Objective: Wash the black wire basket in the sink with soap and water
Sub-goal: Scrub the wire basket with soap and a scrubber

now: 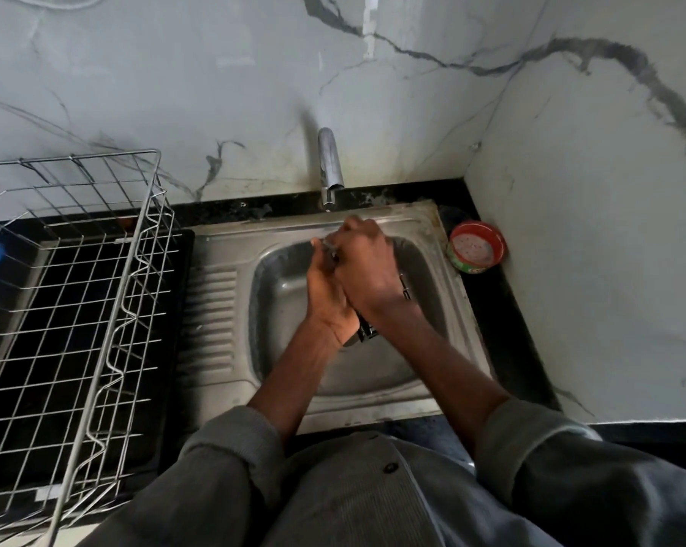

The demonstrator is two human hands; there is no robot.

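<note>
Both hands' fingers [357, 234] curled around black wire basket [367, 329], mostly hidden, over sink [222, 294].

place: home kitchen | signs: steel sink [222, 309], tap [330, 167], wire dish rack [76, 309], marble-look wall [175, 92]

Hands: two, left hand [327, 296] and right hand [367, 266]
Black wire basket [367, 329]: one
Sink [278, 294]: one
Tap [330, 167]: one
Steel rack [76, 294]: one
Soap tub [476, 247]: one

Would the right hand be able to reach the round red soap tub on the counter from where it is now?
Probably yes: the soap tub sits uncovered right of the sink, nothing between it and the right hand, though that hand seems busy with the black basket.
</note>
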